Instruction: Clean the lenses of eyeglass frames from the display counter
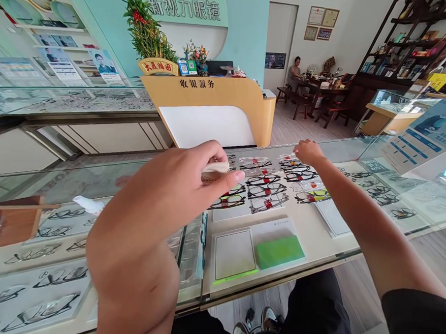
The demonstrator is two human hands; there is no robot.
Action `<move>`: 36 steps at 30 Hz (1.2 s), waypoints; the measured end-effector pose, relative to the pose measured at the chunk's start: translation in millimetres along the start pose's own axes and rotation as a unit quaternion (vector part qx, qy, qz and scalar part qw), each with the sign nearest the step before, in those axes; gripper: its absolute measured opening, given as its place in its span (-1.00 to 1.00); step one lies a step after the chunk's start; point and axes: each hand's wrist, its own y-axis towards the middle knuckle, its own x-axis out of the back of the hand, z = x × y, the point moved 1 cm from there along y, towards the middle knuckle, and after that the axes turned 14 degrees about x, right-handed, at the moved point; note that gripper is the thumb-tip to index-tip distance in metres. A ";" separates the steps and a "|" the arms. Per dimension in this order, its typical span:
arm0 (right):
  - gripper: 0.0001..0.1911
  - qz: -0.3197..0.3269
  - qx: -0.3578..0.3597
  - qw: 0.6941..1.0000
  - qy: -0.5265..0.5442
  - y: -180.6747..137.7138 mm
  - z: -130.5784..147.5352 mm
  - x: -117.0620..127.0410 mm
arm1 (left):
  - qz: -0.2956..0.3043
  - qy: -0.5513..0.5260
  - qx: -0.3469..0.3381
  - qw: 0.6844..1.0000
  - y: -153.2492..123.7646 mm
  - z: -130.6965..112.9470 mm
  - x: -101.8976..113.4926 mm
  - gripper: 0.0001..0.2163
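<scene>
My left hand (193,175) is closed, thumb and fingers pinching a folded cream-coloured cloth (217,168) above the left end of the eyeglass rows. Most of the cloth is hidden in the palm. Farther off to the right, my right hand (308,152) has its fingers curled at the back row, by a clear-framed pair of eyeglasses (288,157). What its fingertips grip, if anything, is too small to make out. Below and between the hands lie several dark eyeglasses (264,179) with red tags, in columns in the glass display counter (315,257).
A green box (280,251) and a white tray (235,256) are at the counter's near side. To the left are a wooden box (21,217) and more eyeglasses. A sign (424,136) stands at right. Beyond is a reception desk (211,95); a person (295,74) sits farther back.
</scene>
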 end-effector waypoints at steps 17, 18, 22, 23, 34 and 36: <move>-0.69 -0.057 -0.122 0.982 0.129 28.5 20.1 22.6 | 0.028 0.098 0.051 0.993 -8.4 -7.6 2.0 -0.68; -0.69 -0.080 -0.118 0.979 0.145 25.2 24.5 32.8 | 0.030 0.098 0.044 0.994 -8.2 -7.1 0.5 -0.68; -0.69 -0.193 -0.065 0.952 0.229 4.8 60.8 79.6 | 0.022 0.104 0.025 0.994 -7.9 -8.0 -3.6 -0.71; -0.72 -0.248 -0.033 0.925 0.285 -3.2 74.6 92.0 | 0.024 0.098 0.020 0.995 -8.1 -8.8 -3.8 -0.72; -0.80 -0.484 0.232 0.760 0.367 -103.6 179.9 180.0 | -0.057 -0.099 0.009 0.993 -13.7 -16.6 9.3 -0.70; -0.72 -0.478 0.248 0.769 0.345 -110.8 176.9 181.4 | -0.091 -0.122 0.020 0.988 -9.4 -14.1 7.3 -0.71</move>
